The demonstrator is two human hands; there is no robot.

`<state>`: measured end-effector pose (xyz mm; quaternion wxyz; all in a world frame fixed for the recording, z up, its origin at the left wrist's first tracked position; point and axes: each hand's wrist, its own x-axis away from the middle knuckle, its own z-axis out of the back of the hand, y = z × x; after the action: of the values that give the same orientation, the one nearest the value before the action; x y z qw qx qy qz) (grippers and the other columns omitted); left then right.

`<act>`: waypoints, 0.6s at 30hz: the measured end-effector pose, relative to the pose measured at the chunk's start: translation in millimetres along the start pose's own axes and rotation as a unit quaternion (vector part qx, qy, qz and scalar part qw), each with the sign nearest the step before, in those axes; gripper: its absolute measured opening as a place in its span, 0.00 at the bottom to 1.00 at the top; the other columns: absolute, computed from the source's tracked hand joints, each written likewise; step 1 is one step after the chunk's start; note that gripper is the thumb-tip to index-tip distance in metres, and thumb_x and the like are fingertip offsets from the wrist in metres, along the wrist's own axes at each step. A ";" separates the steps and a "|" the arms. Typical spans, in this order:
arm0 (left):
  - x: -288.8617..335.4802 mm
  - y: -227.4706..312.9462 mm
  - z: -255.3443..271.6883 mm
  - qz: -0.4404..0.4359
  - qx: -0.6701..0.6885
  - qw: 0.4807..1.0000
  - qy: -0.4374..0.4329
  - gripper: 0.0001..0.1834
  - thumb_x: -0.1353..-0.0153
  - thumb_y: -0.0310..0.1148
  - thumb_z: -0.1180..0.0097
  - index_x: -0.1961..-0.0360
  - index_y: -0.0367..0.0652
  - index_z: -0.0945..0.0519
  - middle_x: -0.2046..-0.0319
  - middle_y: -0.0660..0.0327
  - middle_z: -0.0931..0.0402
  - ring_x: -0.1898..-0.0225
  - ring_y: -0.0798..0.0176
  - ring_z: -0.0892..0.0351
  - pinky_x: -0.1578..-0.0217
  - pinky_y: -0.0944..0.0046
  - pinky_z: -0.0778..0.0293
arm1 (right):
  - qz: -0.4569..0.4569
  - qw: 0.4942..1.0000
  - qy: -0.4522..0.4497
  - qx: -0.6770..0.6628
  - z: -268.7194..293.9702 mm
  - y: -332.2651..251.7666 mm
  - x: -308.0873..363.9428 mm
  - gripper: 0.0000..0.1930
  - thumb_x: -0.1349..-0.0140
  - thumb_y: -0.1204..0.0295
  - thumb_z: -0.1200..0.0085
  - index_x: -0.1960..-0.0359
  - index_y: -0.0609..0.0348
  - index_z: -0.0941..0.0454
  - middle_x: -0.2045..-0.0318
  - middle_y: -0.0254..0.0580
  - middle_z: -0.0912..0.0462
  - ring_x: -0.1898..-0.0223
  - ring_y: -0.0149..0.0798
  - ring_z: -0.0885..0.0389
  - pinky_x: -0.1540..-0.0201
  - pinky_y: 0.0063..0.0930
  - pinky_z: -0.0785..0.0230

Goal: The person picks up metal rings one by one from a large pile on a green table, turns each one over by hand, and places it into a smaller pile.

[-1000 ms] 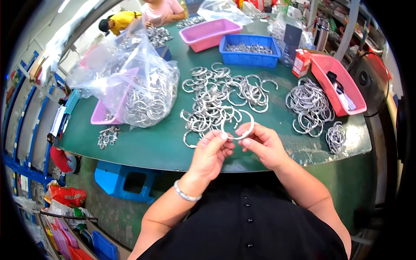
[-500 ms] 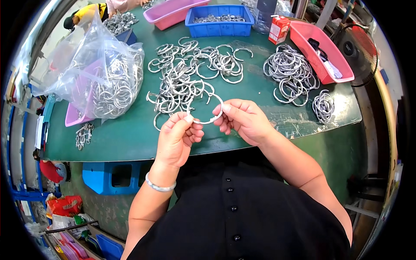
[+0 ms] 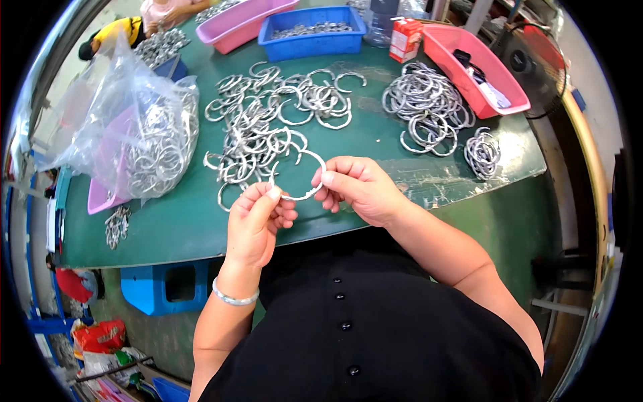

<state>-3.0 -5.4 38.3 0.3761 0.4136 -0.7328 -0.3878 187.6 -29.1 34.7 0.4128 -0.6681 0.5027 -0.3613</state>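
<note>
Both my hands hold one silvery open bangle above the near part of the green table. My left hand pinches its lower left side between thumb and fingers. On its right side, the thumb and fingertips of my right hand are closed on the metal. Just beyond lies a loose heap of similar open metal bangles, which the held one partly overlaps in view. Farther right are a second, denser pile of bangles and a small bundle of bangles.
A clear plastic bag of bangles rests at the left over a pink tray. Small metal pieces lie nearby. A blue bin, a red carton and a pink basket stand at the back. A blue stool is below.
The whole view has shifted, so the table and piles sit farther left in it. Both hands keep their hold on the bangle, with little visible change in grip.
</note>
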 end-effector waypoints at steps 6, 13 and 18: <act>-5.4 -14.4 7.3 0.013 -0.073 0.997 -0.006 0.06 0.42 0.30 0.55 0.68 0.40 0.27 0.78 0.62 0.27 0.78 0.70 0.28 0.76 0.72 0.33 | 0.059 0.966 0.159 0.193 48.1 -33.9 6.6 0.07 0.43 0.70 0.53 0.71 0.60 0.26 0.80 0.31 0.25 0.80 0.22 0.30 0.76 0.14 0.36; -9.8 -23.8 14.5 0.013 -0.053 0.998 -0.035 0.05 0.42 0.29 0.54 0.68 0.41 0.27 0.77 0.62 0.27 0.78 0.70 0.28 0.76 0.73 0.32 | 0.030 0.756 0.328 0.565 129.7 -64.1 28.8 0.12 0.51 0.67 0.52 0.79 0.66 0.26 0.81 0.49 0.24 0.78 0.44 0.25 0.72 0.33 0.33; -9.3 -24.6 17.9 0.008 -0.042 0.999 -0.034 0.05 0.42 0.29 0.55 0.68 0.41 0.27 0.77 0.62 0.27 0.78 0.70 0.28 0.76 0.73 0.32 | 0.061 0.606 0.384 0.694 110.1 -63.2 24.5 0.12 0.51 0.65 0.49 0.72 0.61 0.26 0.74 0.50 0.23 0.70 0.51 0.25 0.66 0.39 0.33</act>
<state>-7.4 -1.3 7.1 0.3709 0.3782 -0.7317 -0.4289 315.8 -22.4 50.3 0.5429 0.0512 0.2528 -0.7992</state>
